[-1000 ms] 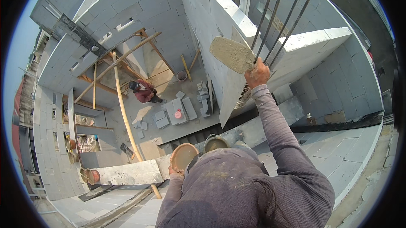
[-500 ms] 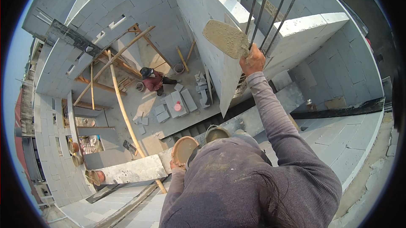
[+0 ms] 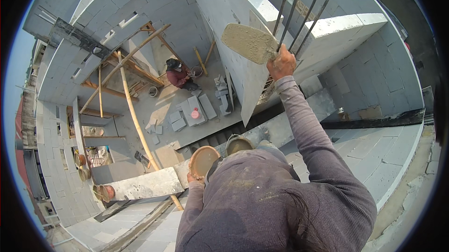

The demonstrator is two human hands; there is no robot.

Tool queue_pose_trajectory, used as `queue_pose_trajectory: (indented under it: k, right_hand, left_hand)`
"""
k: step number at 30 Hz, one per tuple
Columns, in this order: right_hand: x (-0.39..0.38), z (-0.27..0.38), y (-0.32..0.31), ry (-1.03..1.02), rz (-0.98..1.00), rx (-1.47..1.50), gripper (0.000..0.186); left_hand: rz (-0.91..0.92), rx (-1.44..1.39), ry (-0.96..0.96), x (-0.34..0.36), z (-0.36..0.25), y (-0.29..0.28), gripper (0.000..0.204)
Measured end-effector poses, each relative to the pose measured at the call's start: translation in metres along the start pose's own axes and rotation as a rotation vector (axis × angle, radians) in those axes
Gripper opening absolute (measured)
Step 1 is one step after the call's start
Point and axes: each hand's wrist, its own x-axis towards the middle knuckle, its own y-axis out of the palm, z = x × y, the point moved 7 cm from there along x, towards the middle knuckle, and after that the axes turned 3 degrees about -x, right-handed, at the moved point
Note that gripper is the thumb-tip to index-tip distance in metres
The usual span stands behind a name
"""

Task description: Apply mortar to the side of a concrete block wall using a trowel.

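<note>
My right hand (image 3: 282, 62) is closed around the handle of a trowel (image 3: 249, 42), held up in front of a thin upright board (image 3: 254, 86) beside the wall. Grey mortar coats the broad rounded face of the trowel. Several steel rods (image 3: 301, 16) rise close beyond my knuckles. Lower left, my left hand (image 3: 194, 178) grips the rim of a round orange-brown bowl (image 3: 204, 162), tilted, with wet mortar smeared inside. Just right of the bowl stands a bucket (image 3: 239, 144) holding grey mix, partly hidden by my body.
Far below, a person in a dark hat (image 3: 179, 74) stands near stacked grey blocks (image 3: 192, 110). Bamboo poles (image 3: 133, 107) lean at the left. A narrow plank (image 3: 145, 185) bears another bucket (image 3: 104, 192). Pale block walls (image 3: 358, 76) surround the drop.
The trowel and my right hand have shifted slightly. The person below has straightened and moved a little to the right. I still hold the bowl.
</note>
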Motion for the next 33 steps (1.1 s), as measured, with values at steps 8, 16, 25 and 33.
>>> queue_pose_trajectory:
  k: [8,16,25,33]
  right_hand:
    - [0.0,-0.003,0.004,-0.016,-0.006,-0.012,0.03]
    - [-0.001,-0.001,0.003,-0.049,-0.06,0.008,0.028]
    - [0.0,0.0,0.001,-0.054,-0.062,-0.009,0.03]
    - [0.001,0.001,0.001,-0.059,-0.062,0.014,0.03]
  left_hand:
    - [-0.02,0.005,0.013,-0.003,0.003,0.002,0.036]
    - [-0.008,-0.014,0.019,-0.016,0.003,0.014,0.033]
    - [0.016,0.008,0.025,-0.015,-0.001,0.019,0.032]
    - [-0.034,0.038,0.036,-0.027,0.001,0.021,0.038]
